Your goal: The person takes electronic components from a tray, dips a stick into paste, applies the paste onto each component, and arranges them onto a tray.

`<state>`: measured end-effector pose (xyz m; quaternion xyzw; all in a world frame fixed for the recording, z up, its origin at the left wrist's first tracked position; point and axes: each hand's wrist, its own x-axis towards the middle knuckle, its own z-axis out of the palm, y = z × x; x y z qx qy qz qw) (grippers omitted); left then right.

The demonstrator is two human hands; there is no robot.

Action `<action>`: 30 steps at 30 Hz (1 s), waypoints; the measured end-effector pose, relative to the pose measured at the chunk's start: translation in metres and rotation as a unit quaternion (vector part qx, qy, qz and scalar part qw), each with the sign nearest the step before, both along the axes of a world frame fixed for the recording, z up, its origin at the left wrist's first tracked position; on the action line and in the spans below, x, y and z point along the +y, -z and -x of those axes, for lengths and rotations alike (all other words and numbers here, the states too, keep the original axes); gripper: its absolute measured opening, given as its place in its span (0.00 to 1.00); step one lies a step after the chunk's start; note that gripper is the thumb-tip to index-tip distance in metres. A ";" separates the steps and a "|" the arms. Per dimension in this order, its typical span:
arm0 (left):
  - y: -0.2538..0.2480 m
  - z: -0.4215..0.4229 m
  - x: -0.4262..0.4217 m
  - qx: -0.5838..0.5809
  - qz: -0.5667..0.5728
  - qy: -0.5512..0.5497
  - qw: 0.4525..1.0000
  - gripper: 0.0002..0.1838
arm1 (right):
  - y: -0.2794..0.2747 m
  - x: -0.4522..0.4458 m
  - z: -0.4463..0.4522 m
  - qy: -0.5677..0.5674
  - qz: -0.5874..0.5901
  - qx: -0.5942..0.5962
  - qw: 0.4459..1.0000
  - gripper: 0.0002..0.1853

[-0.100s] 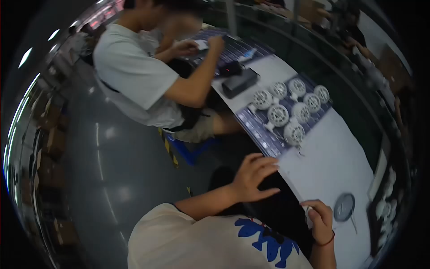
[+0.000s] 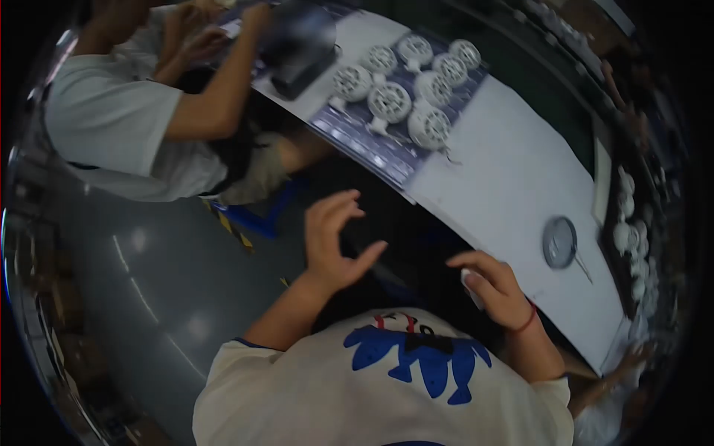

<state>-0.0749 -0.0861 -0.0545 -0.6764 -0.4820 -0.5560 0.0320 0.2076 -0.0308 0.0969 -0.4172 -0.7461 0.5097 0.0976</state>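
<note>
My left hand (image 2: 332, 239) is raised off the table's near edge, fingers curved and thumb spread apart, with nothing in it. My right hand (image 2: 494, 288), with a red cord at the wrist, is closed on a small white object (image 2: 471, 286); most of it is hidden, so its kind does not show. Farther up the table, several round white fan units (image 2: 389, 102) with spoked faces lie on a dark purple patterned mat (image 2: 366, 152). Neither hand touches them. A round grey dish (image 2: 559, 242) with a thin stick beside it sits to the right of my right hand.
The white table (image 2: 494, 186) runs diagonally past me. At upper left a co-worker in a white shirt (image 2: 111, 111) sits by a dark box (image 2: 305, 73). More white parts (image 2: 632, 238) lie beyond the table's far right edge. A blue stool (image 2: 256, 215) stands under the co-worker.
The view has swung, so the table and fan units appear farther up and left. My right hand now appears off the table's near edge, still closed on the white object; my left stays open.
</note>
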 end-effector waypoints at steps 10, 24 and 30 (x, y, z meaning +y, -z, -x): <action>0.080 0.037 -0.085 -0.212 0.101 -0.122 0.964 0.33 | 0.285 -0.025 0.007 0.151 0.305 -0.113 0.934 0.20; 0.116 0.057 -0.108 -0.234 0.184 -0.170 0.939 0.28 | 0.314 0.006 -0.083 0.255 0.308 -0.149 0.905 0.27; 0.114 0.057 -0.122 -0.170 0.245 -0.178 0.938 0.29 | 0.335 0.103 -0.210 0.507 0.170 0.066 0.842 0.25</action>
